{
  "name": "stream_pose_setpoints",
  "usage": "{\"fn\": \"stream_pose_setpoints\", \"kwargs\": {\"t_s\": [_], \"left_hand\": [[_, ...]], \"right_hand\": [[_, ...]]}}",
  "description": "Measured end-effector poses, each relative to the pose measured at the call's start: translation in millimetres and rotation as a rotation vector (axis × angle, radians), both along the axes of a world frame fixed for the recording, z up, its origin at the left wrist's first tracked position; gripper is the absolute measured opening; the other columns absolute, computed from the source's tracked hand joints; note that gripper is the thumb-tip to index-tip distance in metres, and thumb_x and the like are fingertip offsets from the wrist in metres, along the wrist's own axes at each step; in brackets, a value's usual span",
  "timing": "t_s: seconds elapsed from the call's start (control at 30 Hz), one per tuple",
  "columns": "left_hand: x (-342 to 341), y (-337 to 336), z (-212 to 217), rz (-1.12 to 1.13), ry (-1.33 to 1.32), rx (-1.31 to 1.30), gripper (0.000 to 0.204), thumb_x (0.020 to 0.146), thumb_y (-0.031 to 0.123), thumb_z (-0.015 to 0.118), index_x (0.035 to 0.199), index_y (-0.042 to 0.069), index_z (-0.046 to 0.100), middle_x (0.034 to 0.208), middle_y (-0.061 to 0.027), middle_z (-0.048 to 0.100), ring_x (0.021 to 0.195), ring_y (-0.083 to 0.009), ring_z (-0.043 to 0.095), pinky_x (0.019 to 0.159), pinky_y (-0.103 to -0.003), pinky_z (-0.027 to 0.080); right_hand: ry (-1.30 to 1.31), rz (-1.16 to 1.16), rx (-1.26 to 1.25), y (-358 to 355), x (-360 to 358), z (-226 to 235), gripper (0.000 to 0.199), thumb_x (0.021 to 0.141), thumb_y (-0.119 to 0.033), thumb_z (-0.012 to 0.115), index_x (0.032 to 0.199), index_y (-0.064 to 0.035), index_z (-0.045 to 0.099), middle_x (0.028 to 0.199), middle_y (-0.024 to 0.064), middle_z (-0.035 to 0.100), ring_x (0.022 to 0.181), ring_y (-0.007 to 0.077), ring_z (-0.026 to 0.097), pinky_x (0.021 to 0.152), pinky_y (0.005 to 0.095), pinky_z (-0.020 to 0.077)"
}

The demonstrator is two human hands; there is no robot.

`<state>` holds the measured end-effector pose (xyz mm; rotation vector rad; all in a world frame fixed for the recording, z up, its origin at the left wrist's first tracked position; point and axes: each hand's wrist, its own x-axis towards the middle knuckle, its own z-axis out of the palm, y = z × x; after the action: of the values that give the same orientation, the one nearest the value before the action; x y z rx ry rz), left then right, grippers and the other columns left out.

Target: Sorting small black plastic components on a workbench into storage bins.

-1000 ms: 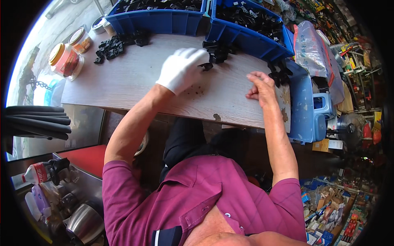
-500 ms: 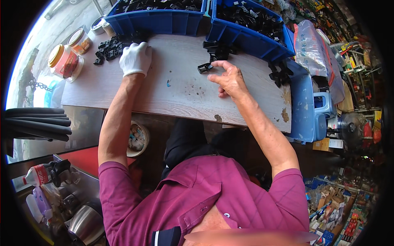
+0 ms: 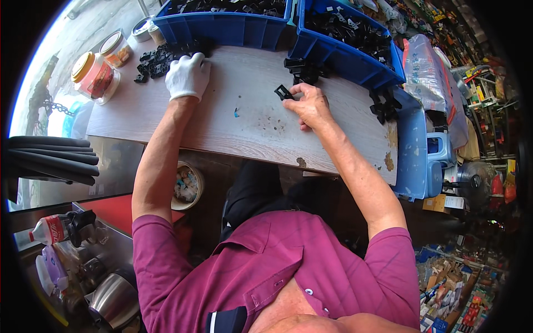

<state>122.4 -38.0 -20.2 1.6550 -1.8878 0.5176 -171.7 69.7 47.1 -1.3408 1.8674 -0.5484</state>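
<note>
Bare, my right hand (image 3: 312, 105) pinches a small black plastic part (image 3: 283, 92) between thumb and fingertips, tilted just above the table. Beyond it sits a small heap of similar black parts (image 3: 302, 70). In a white knitted glove, my left hand (image 3: 187, 77) rests at the near right edge of a larger pile of black parts (image 3: 158, 61). Its fingers are curled inward, and whatever they hold is hidden. Both hands are over the pale wood-grain table (image 3: 222, 119).
Two blue bins (image 3: 225, 30) full of black parts line the table's far edge. More black parts (image 3: 384, 105) lie at the right, beside a light-blue plastic container (image 3: 412, 147). Lidded jars (image 3: 95, 77) stand at the far left. A bucket (image 3: 189, 186) is below the near edge.
My right hand has closed on the black part and turned it up off the table. My left hand stays by its pile, its fingers slightly shifted. The whole view has moved a little.
</note>
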Motion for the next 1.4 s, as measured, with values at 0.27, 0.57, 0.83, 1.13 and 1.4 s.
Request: {"fn": "stream_pose_setpoints", "kwargs": {"t_s": [0.27, 0.57, 0.83, 1.13, 1.4], "left_hand": [[-9, 47, 6, -0.255, 0.095, 0.008, 0.015, 0.093, 0.015, 0.065, 0.102, 0.020, 0.075, 0.091, -0.0096, 0.075, 0.087, -0.0347, 0.071, 0.073, -0.046, 0.059], [5, 38, 13, -0.206, 0.259, 0.226, 0.019, 0.094, 0.025, 0.062, 0.097, 0.014, 0.077, 0.095, -0.0166, 0.074, 0.089, -0.0407, 0.070, 0.080, -0.049, 0.056], [-4, 48, 7, -0.343, 0.119, 0.139, 0.022, 0.090, 0.017, 0.069, 0.111, 0.015, 0.075, 0.103, -0.0104, 0.076, 0.094, -0.0356, 0.069, 0.083, -0.045, 0.057], [-103, 98, 28, -0.804, 0.305, 0.275, 0.028, 0.090, 0.009, 0.066, 0.117, 0.011, 0.073, 0.108, -0.0126, 0.075, 0.099, -0.0359, 0.070, 0.086, -0.042, 0.057], [-120, 86, 32, -0.981, 0.135, 0.301, 0.026, 0.086, 0.005, 0.066, 0.112, 0.010, 0.073, 0.102, -0.0108, 0.074, 0.095, -0.0351, 0.071, 0.081, -0.042, 0.058]], "right_hand": [[-0.178, -0.002, -0.004, 6, -16, -10, 0.038, 0.085, -0.018, 0.080, 0.117, -0.0015, 0.067, 0.071, 0.0058, 0.064, 0.050, 0.0136, 0.058, 0.046, 0.0303, 0.0537], [-0.198, 0.015, -0.004, 15, -11, -8, 0.029, 0.087, -0.014, 0.079, 0.111, -0.0026, 0.068, 0.061, -0.0016, 0.055, 0.043, 0.0081, 0.050, 0.037, 0.0269, 0.0447], [-0.094, 0.047, 0.010, 15, -12, -4, 0.040, 0.082, -0.019, 0.078, 0.119, -0.0051, 0.070, 0.070, 0.0050, 0.066, 0.052, 0.0148, 0.063, 0.048, 0.0298, 0.0554], [-0.152, 0.033, -0.055, 20, -11, -7, 0.033, 0.085, -0.013, 0.078, 0.116, -0.0073, 0.070, 0.062, -0.0026, 0.053, 0.047, 0.0082, 0.052, 0.041, 0.0261, 0.0478], [-0.159, 0.043, -0.067, 19, -13, -12, 0.032, 0.085, -0.009, 0.078, 0.117, -0.0064, 0.071, 0.062, -0.0015, 0.056, 0.048, 0.0090, 0.054, 0.040, 0.0265, 0.0473]]}}
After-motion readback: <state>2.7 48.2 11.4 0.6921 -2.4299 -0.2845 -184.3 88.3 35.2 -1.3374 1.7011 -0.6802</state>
